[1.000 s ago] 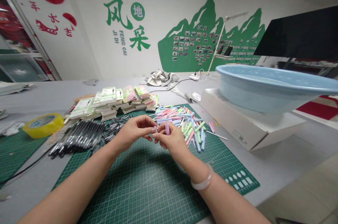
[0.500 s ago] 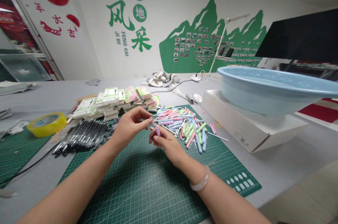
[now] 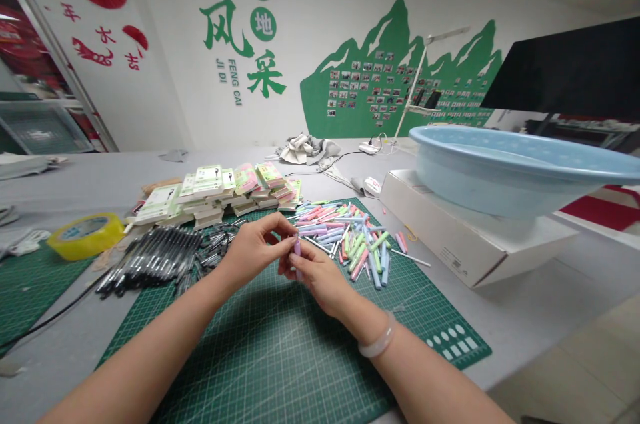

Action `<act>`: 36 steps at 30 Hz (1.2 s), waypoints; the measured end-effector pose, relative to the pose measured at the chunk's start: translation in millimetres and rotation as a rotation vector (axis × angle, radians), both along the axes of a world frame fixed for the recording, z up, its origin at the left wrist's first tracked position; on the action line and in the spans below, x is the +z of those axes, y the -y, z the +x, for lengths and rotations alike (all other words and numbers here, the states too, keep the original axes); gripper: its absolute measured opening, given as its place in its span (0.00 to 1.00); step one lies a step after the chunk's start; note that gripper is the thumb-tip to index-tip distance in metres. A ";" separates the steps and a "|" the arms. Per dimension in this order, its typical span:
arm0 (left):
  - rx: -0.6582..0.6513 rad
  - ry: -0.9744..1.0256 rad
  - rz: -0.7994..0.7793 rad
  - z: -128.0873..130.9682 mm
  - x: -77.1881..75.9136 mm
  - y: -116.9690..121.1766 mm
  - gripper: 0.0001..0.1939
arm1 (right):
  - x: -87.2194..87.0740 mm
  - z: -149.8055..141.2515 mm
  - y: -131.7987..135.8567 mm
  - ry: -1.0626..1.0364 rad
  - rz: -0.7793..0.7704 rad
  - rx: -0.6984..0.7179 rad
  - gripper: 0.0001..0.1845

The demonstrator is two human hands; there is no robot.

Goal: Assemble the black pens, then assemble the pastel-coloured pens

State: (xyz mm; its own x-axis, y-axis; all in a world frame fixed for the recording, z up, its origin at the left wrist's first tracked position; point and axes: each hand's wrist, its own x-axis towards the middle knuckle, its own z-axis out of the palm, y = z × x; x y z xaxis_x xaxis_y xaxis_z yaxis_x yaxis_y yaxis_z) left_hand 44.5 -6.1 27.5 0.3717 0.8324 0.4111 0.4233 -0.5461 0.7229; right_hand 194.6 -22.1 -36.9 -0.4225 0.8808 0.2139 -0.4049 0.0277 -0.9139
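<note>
Over the green cutting mat (image 3: 260,337), my right hand (image 3: 320,277) is closed around a short purple pen barrel (image 3: 297,248), held upright. Its thumb and fingers press on the barrel's sides. My left hand (image 3: 257,244) meets it from the left, thumb and index finger pinched at the barrel's top end. Whatever small part that pinch holds is hidden by the fingertips. Just beyond the right hand lies a loose pile of pastel pen parts (image 3: 357,254) in pink, green, blue and purple. Beside my left wrist are many clear-and-black pens (image 3: 155,257).
Small white and green boxes (image 3: 207,187) are stacked behind the pens. A roll of yellow tape (image 3: 86,236) lies at the left. On the right, a blue basin (image 3: 500,177) rests on a white carton (image 3: 450,244). Crumpled cloth (image 3: 307,149) and a cable lie at the back.
My left hand has come down and right, bringing its pinched fingers onto the top of the purple barrel. A gap with a small thin piece showed there before. The right hand has barely moved.
</note>
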 end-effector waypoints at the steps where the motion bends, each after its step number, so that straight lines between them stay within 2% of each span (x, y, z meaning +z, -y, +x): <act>1: -0.005 -0.022 0.007 0.1 0.5 0.0 0.08 | 0.3 -0.1 0.6 -0.015 -0.018 0.010 0.08; 14: -0.058 -0.161 0.198 -1.2 4.9 1.0 0.09 | 7.8 3.3 1.3 -0.055 -0.004 -0.006 0.10; 21: -0.073 -0.186 0.357 -2.7 2.1 2.1 0.11 | 7.6 3.9 1.5 -0.073 0.002 -0.006 0.11; 28: -0.068 -0.195 0.354 -1.4 4.8 4.8 0.09 | 11.3 4.5 1.9 -0.037 0.014 -0.038 0.13; 36: 0.003 -0.121 0.254 -6.0 20.7 10.5 0.10 | 19.3 6.1 5.3 0.158 0.199 -0.158 0.14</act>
State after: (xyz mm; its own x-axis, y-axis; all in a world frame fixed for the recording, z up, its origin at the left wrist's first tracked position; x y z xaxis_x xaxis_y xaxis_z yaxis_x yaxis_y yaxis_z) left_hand 38.5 -16.7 48.2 0.4285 0.7098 0.5591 0.5004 -0.7017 0.5072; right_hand 200.7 -27.3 -17.7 -0.3255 0.8856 0.3314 -0.2344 0.2640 -0.9356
